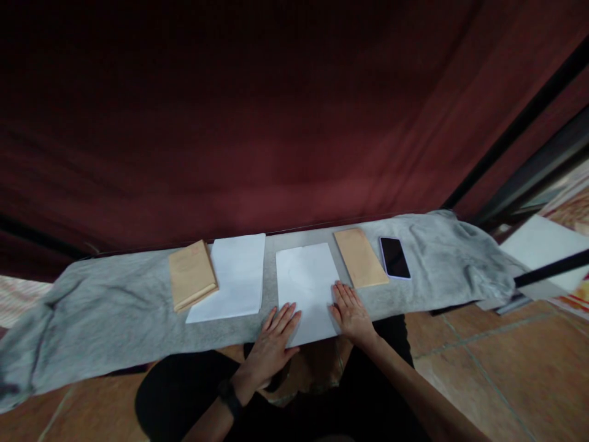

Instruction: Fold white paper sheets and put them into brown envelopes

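Both released, left grip [274, 341] and right grip [352, 315] rest along the paper [308, 276] between them, likely steadying it.

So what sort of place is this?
Probably indoors, perhaps a corner of someone's home, though I can't be sure. The signs are a tiled floor, a long grey cloth spread as a work surface, and what looks like a dark red curtain behind it.

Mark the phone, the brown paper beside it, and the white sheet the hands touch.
Phone [394, 258], head view: middle of dark screen.
Brown paper [360, 258], head view: middle of top face.
White sheet [308, 293], head view: middle of top face.
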`<state>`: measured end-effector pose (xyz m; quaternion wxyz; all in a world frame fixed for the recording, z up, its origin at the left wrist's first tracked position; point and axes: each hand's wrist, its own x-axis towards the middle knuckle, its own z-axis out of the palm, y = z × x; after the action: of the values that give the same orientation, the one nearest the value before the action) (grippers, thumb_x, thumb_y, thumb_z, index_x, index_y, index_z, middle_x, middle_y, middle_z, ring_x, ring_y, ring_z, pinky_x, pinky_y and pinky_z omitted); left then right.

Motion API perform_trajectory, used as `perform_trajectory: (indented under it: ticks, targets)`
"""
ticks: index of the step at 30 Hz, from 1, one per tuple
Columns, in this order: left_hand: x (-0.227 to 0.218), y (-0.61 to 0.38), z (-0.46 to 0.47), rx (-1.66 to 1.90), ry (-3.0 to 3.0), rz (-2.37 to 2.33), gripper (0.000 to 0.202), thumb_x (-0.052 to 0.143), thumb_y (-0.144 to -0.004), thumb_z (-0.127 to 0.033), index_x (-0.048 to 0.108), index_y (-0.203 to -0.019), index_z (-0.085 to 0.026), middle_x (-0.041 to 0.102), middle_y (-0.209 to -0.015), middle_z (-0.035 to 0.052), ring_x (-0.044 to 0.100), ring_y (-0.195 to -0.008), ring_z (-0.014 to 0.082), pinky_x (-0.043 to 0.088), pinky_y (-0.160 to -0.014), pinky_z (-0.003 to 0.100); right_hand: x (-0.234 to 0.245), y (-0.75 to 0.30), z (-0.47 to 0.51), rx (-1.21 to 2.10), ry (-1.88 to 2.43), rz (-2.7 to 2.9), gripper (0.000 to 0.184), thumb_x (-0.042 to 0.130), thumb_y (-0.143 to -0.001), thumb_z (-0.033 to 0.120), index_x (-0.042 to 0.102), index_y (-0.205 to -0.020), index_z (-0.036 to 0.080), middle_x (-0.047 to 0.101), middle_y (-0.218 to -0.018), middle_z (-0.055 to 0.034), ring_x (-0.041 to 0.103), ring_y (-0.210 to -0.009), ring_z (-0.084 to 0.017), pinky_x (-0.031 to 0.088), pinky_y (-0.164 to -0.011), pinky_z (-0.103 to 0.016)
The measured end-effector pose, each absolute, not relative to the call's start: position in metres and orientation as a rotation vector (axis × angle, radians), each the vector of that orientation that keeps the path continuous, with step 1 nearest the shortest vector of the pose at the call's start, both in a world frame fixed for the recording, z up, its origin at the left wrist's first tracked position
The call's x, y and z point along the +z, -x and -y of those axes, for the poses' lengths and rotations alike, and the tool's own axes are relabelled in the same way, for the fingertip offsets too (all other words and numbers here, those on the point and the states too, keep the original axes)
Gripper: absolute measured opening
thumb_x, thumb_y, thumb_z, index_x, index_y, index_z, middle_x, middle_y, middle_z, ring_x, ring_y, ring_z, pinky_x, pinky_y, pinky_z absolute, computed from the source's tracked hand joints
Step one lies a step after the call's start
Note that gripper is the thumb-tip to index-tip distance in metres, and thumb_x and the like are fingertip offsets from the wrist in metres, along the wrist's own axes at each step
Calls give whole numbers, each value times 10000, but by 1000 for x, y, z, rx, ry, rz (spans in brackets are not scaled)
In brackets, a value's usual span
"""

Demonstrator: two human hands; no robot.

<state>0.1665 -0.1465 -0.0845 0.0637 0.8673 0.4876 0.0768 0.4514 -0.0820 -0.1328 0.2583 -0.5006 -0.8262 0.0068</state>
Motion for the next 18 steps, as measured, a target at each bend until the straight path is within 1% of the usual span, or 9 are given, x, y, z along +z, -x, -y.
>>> perform_trajectory:
  ticks: [3, 5, 6, 8, 10, 12, 14, 16, 18]
  targets:
    - [-78, -160, 143, 311, -2509, -1436, 742, 510, -832, -31, 429, -1531, -265, 437, -1598, 48, 377, -1493, 201, 305, -1248, 480, -129, -464, 79, 247, 1318, 2229, 484, 428, -1012, 246, 505, -1484, 175, 514, -1535, -134, 461, -1434, -275, 408, -1180, -534]
    - [-75, -157, 136, 397, -2398, -1407, 702, 474, -799, 6, 557, -1436, -280, 555, -1508, 32, 472, -1429, 182, 356, -1226, 461, -126, -473, 76, 410, 1276, 2198, 512, 396, -967, 132, 555, -1447, 217, 564, -1496, -94, 492, -1412, -236, 423, -1178, -521]
    - [-73, -155, 132, 452, -2332, -1400, 638, 471, -810, -6, 625, -1362, -285, 614, -1447, 27, 523, -1384, 181, 390, -1205, 454, -125, -478, 76, 481, 1263, 2174, 551, 385, -934, 84, 573, -1431, 229, 584, -1478, -81, 508, -1399, -221, 427, -1179, -512]
    - [-71, -154, 127, 594, -2180, -1416, 448, 483, -877, -86, 720, -1203, -280, 711, -1302, 31, 618, -1269, 192, 469, -1136, 430, -124, -487, 76, 593, 1262, 2116, 625, 378, -868, 26, 592, -1416, 240, 607, -1454, -69, 535, -1376, -206, 430, -1180, -499]
    - [-69, -153, 124, 742, -2016, -1454, 300, 499, -946, -223, 749, -1106, -264, 761, -1172, 44, 684, -1143, 207, 534, -1044, 393, -123, -493, 77, 662, 1280, 2051, 659, 383, -833, 17, 595, -1414, 242, 618, -1440, -70, 556, -1356, -209, 433, -1177, -499]
    - [-68, -153, 122, 859, -1872, -1488, 274, 510, -967, -341, 755, -1047, -249, 780, -1059, 46, 717, -1022, 217, 569, -948, 360, -123, -495, 78, 704, 1277, 2002, 628, 398, -849, 51, 595, -1414, 244, 624, -1432, -73, 566, -1346, -219, 435, -1171, -508]
    - [-68, -154, 120, 941, -1764, -1515, 293, 525, -957, -414, 754, -989, -235, 780, -961, 39, 721, -923, 219, 576, -876, 340, -122, -493, 75, 713, 1257, 1956, 520, 430, -906, 133, 619, -1378, 241, 641, -1410, -79, 572, -1339, -234, 441, -1159, -519]
    - [-68, -154, 115, 1019, -1681, -1541, 308, 552, -931, -458, 747, -918, -220, 765, -884, 31, 706, -854, 214, 568, -830, 327, -121, -486, 68, 682, 1257, 1899, 398, 465, -954, 240, 664, -1299, 227, 661, -1378, -92, 578, -1328, -250, 450, -1147, -522]
    - [-68, -155, 106, 1097, -1609, -1563, 323, 580, -901, -480, 722, -809, -204, 738, -804, 23, 680, -797, 203, 554, -786, 309, -120, -476, 58, 620, 1285, 1844, 341, 474, -977, 310, 690, -1221, 212, 689, -1325, -108, 608, -1287, -257, 476, -1119, -502]
